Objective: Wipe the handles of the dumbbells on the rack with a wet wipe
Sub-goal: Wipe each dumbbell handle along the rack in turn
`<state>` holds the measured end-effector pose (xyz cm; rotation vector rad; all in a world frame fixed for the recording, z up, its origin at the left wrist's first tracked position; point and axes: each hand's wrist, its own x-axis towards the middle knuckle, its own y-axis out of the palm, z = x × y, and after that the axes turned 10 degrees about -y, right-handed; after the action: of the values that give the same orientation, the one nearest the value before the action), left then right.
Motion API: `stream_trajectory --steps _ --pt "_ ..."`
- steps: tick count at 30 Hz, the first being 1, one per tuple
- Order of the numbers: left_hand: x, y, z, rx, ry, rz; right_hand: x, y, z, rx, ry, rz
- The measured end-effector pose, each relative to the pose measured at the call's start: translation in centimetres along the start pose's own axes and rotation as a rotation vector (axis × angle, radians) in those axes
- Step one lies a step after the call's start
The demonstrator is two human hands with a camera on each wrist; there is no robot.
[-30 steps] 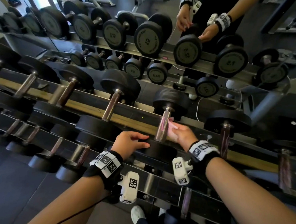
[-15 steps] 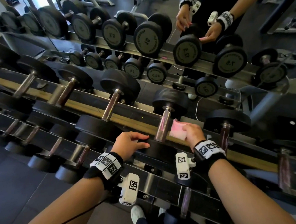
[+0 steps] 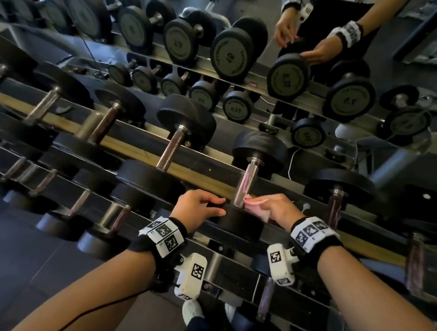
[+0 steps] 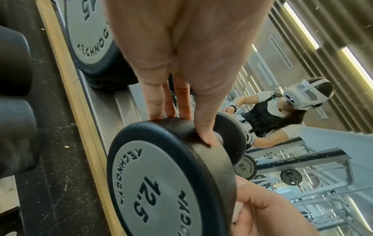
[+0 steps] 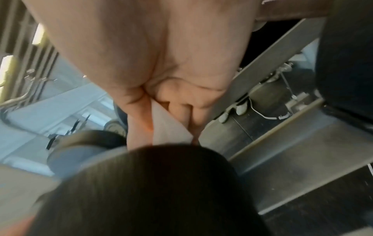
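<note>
A dumbbell [image 4: 171, 183] marked "TECHNOGYM 12.5" is being steadied at its near rim by the left hand [image 3: 198, 208], fingers [image 4: 155, 102] extended. A wipe [image 3: 256, 206] is being pinched by the right hand [image 3: 278, 209] at the handle [image 3: 246, 183] base on the rack [image 3: 195, 170].

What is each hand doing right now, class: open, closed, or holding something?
Left hand: open, fingers resting on the dumbbell head.
Right hand: holding the wet wipe.
</note>
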<state>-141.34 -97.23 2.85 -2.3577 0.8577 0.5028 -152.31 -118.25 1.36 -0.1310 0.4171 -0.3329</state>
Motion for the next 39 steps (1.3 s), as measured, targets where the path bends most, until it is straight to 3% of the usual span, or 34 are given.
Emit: stream_trajectory --steps 3,5,8,12,16,19,24,30,35,39 --pt "-0.2 0.1 0.1 0.0 -0.008 0.002 2.2 -1.3 -0.3 0.148 0.018 -0.228" --pt "-0.5 0.2 0.4 -0.009 -0.002 0.003 3.5 -1.4 -0.2 0.279 0.037 -0.298" --pt "-0.7 0.4 0.9 -0.045 0.013 -0.034 4.1 0.1 0.5 0.285 0.002 -0.242" --pt "-0.9 0.7 1.2 -0.082 0.031 -0.051 2.6 1.8 0.3 -0.061 -0.112 -0.133" --pt "-1.3 1.0 1.4 -0.122 0.021 -0.056 0.9 0.9 0.3 -0.076 0.008 -0.075" --pt "-1.6 1.3 1.3 -0.156 0.01 -0.067 0.9 -0.4 1.6 -0.206 -0.065 0.025" --pt "-1.8 2.1 0.6 -0.138 -0.014 -0.122 2.3 -2.0 4.0 -0.257 -0.137 -0.073" --pt "-1.9 3.1 0.6 -0.112 -0.046 -0.187 2.5 -0.6 2.4 -0.671 -0.199 0.107" --pt "-2.2 3.9 1.4 -0.181 -0.098 -0.179 2.0 -1.4 1.5 -0.71 -0.242 0.181" --pt "-2.2 4.1 1.8 -0.249 -0.145 -0.179 1.7 -2.7 3.1 -0.562 -0.247 0.273"
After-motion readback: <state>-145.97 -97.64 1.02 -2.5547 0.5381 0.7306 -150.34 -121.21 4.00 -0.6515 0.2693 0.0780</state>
